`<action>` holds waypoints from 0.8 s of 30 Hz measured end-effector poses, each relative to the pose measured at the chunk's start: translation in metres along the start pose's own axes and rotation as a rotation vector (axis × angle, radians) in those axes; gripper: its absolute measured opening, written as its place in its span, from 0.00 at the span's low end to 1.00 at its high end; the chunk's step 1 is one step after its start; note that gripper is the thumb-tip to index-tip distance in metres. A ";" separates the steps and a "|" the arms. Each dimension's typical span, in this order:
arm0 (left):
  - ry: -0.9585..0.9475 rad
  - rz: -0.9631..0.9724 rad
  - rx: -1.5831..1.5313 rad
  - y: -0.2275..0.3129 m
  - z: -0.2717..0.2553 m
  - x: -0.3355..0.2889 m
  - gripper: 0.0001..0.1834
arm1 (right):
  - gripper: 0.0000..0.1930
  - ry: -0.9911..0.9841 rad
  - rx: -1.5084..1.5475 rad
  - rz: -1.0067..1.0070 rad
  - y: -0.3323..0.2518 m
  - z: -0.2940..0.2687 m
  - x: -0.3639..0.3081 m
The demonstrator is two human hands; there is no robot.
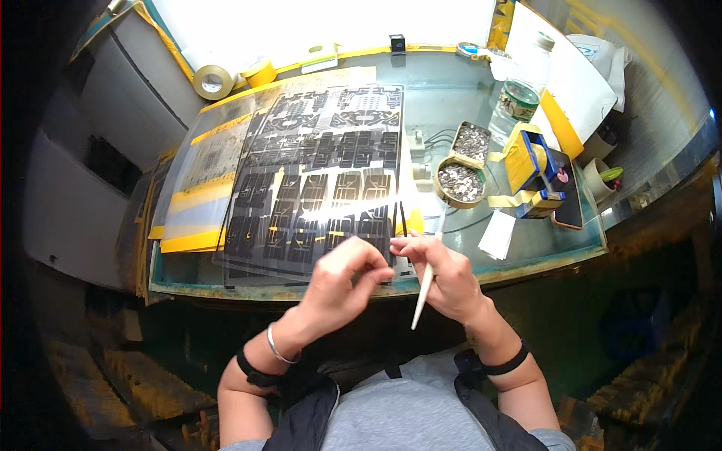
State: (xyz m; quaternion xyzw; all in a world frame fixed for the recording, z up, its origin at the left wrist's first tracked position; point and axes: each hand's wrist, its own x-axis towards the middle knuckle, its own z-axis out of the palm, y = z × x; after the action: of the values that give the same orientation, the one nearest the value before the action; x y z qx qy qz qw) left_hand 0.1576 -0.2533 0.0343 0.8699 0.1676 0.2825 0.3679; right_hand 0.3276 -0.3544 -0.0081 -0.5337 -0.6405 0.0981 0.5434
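A transparent film sheet [331, 143] printed with black patterns lies on the glass-topped table, and both hands are over its near right edge. My left hand [346, 282] is closed with thumb and fingers curled together at the tips; whatever may be between them is too small to make out. Beside it, my right hand [445, 282] grips a slim, pale, tapered handle [423, 301], which slants down toward me. The handle's other end is hidden by the hand. The right thumb and forefinger are close together near a thin black strip [403, 218] at the film's edge.
More films with yellow borders [197, 218] lie left. Tape rolls [213, 81] stand behind them. At right are two round tins of small scraps [461, 182], a blue tape dispenser [535, 169], a plastic bottle [519, 98], a phone [571, 207] and white paper slips [497, 234].
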 end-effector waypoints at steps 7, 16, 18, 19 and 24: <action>-0.016 0.080 0.050 0.023 0.003 0.093 0.06 | 0.07 0.485 0.231 -0.087 0.003 0.003 -0.014; -0.079 0.028 0.107 -0.005 0.047 0.152 0.09 | 0.06 0.464 0.273 0.072 0.000 -0.002 -0.014; -0.083 0.065 0.072 -0.009 0.049 0.152 0.09 | 0.07 0.460 0.257 0.071 0.000 -0.003 -0.014; -0.086 0.083 0.055 -0.010 0.049 0.150 0.09 | 0.07 0.459 0.255 0.066 0.001 -0.003 -0.014; -0.139 0.119 0.129 0.003 0.030 0.133 0.09 | 0.09 0.466 0.266 0.038 0.001 -0.004 -0.014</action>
State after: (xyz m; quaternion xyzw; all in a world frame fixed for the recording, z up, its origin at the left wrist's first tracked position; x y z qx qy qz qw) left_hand 0.2808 -0.2057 0.0684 0.9178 0.1074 0.2315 0.3043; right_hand 0.3287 -0.3665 -0.0153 -0.4777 -0.4695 0.0663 0.7396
